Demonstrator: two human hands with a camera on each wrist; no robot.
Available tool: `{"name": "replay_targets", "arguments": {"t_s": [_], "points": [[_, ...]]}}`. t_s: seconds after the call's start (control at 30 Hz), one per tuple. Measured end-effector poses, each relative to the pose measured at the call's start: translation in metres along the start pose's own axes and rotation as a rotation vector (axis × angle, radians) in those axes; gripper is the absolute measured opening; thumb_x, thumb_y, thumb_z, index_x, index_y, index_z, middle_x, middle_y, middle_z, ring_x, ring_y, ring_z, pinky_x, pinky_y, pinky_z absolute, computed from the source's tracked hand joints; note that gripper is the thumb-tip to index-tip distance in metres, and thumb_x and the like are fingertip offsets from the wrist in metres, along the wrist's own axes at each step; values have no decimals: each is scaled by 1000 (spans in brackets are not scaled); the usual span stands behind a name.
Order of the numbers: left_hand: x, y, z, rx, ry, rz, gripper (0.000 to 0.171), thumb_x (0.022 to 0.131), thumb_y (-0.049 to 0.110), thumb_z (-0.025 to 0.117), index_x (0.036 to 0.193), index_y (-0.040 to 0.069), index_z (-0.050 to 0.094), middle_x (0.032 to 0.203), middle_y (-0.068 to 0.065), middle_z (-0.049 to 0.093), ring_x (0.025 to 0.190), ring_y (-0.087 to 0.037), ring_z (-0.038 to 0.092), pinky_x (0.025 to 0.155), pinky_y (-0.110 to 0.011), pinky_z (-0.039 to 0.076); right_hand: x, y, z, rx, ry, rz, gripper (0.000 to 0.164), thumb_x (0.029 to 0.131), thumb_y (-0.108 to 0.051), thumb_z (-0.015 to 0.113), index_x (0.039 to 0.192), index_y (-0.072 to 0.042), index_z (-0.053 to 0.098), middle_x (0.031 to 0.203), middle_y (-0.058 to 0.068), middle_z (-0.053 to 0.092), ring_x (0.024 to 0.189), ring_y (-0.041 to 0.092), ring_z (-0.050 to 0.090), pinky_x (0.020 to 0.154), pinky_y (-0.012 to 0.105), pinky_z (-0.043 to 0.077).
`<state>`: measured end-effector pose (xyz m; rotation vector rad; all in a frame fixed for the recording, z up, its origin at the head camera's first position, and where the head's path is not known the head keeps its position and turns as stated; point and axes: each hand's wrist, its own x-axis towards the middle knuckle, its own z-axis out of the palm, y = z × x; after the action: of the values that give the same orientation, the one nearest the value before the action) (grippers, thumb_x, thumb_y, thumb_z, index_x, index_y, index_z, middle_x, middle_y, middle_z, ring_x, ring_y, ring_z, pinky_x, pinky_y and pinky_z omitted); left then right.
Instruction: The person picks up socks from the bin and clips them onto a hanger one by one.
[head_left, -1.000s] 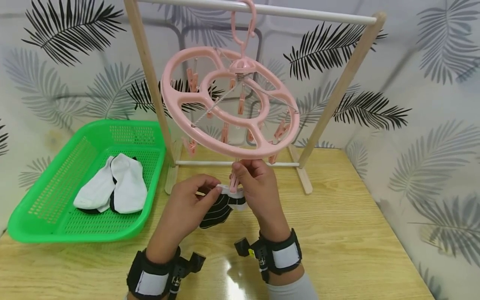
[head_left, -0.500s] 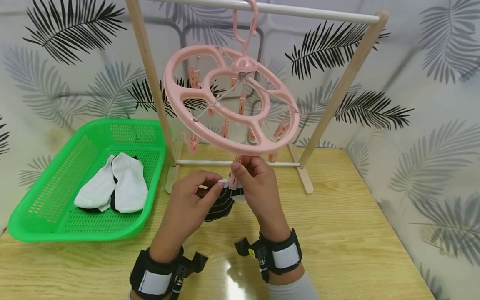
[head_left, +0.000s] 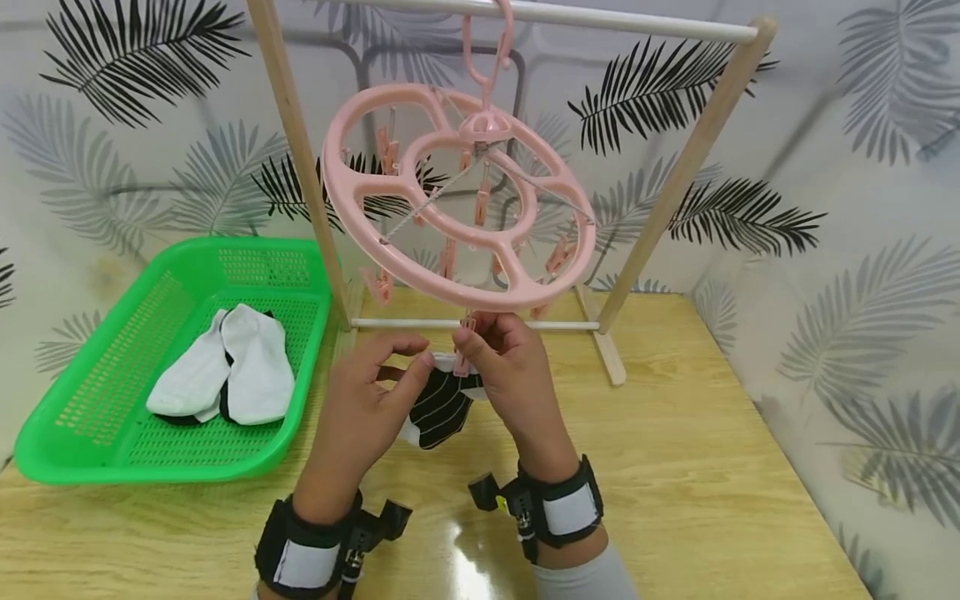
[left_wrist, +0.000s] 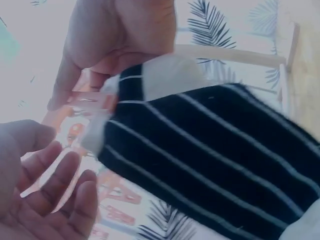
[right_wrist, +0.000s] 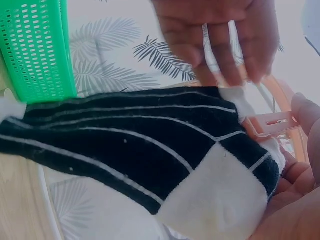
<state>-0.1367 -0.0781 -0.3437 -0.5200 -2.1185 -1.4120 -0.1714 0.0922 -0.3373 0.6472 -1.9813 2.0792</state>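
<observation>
A black sock [head_left: 442, 408] with thin white stripes and white patches hangs by its cuff from a pink clothespin [head_left: 462, 358], below the front of the pink round hanger [head_left: 457, 287]. My right hand [head_left: 517, 367] pinches this clothespin between thumb and fingers. In the right wrist view the clothespin [right_wrist: 272, 122] bites the white cuff of the sock [right_wrist: 125, 130]. My left hand [head_left: 375, 392] is just left of the cuff. Its fingers are loosely bent and spread, with a small gap to the sock in the left wrist view [left_wrist: 55, 175].
A green basket [head_left: 172, 475] at the left holds white-and-black socks [head_left: 258, 367]. The hanger hooks over the white bar [head_left: 622, 21] of a wooden stand [head_left: 682, 183]. Several pink clothespins [head_left: 482, 200] dangle from the hanger. A patterned wall stands behind the wooden table [head_left: 675, 483].
My left hand has let go of the sock's cuff and drawn slightly left. The sock now hangs more spread out below the clothespin. My right hand keeps its pinch on the clothespin.
</observation>
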Motion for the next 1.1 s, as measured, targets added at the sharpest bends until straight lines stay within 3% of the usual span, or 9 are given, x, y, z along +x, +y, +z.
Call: {"name": "replay_targets", "arguments": {"t_s": [0.1, 0.2, 0.33, 0.43, 0.53, 0.77, 1.1], "points": [[5, 4, -6, 45, 77, 143, 13, 87, 2, 74, 100, 2, 72, 101, -8, 69, 92, -21, 65, 72, -29, 56, 1, 0, 1, -5, -12, -4, 25, 95, -24, 69, 99, -1, 60, 79, 9, 57, 66, 20, 57, 59, 29, 49], [17, 12, -14, 157, 118, 310, 16, 83, 0, 76, 98, 0, 72, 103, -12, 67, 94, -27, 63, 78, -34, 54, 2, -1, 1, -19, -17, -10, 18, 96, -16, 67, 99, 0, 59, 79, 9, 57, 65, 20, 57, 59, 29, 50], [40, 25, -22, 347, 61, 528, 22, 82, 3, 80, 103, 1, 73, 111, -16, 64, 107, -35, 57, 88, -43, 49, 2, -2, 0, -43, -7, 4, 14, 97, -12, 66, 101, 0, 60, 79, 10, 57, 66, 21, 57, 59, 29, 50], [56, 31, -25, 461, -11, 617, 23, 84, 5, 80, 106, 3, 74, 116, -17, 63, 116, -36, 53, 98, -43, 46, 0, -3, -1, -79, 6, 30, 16, 96, -16, 68, 102, -2, 61, 79, 9, 57, 68, 22, 58, 61, 30, 50], [66, 32, -25, 525, -57, 638, 24, 85, 6, 79, 108, 2, 74, 117, -18, 63, 119, -37, 51, 105, -43, 41, -1, -3, -2, -105, 12, 37, 17, 95, -17, 69, 102, -4, 61, 78, 9, 57, 70, 23, 58, 61, 30, 51], [71, 30, -27, 548, -103, 604, 28, 87, 6, 77, 114, 0, 73, 108, -16, 63, 113, -37, 52, 103, -43, 42, 0, -5, -3, -110, 17, 11, 16, 95, -16, 69, 100, -3, 62, 73, 9, 57, 67, 24, 58, 58, 29, 48], [72, 30, -27, 544, -69, 612, 26, 86, 8, 78, 111, 0, 74, 105, -16, 66, 109, -37, 55, 101, -47, 42, 1, -7, -7, -188, 33, -1, 17, 95, -19, 68, 103, -5, 62, 81, 8, 59, 73, 22, 60, 60, 30, 50]]}}
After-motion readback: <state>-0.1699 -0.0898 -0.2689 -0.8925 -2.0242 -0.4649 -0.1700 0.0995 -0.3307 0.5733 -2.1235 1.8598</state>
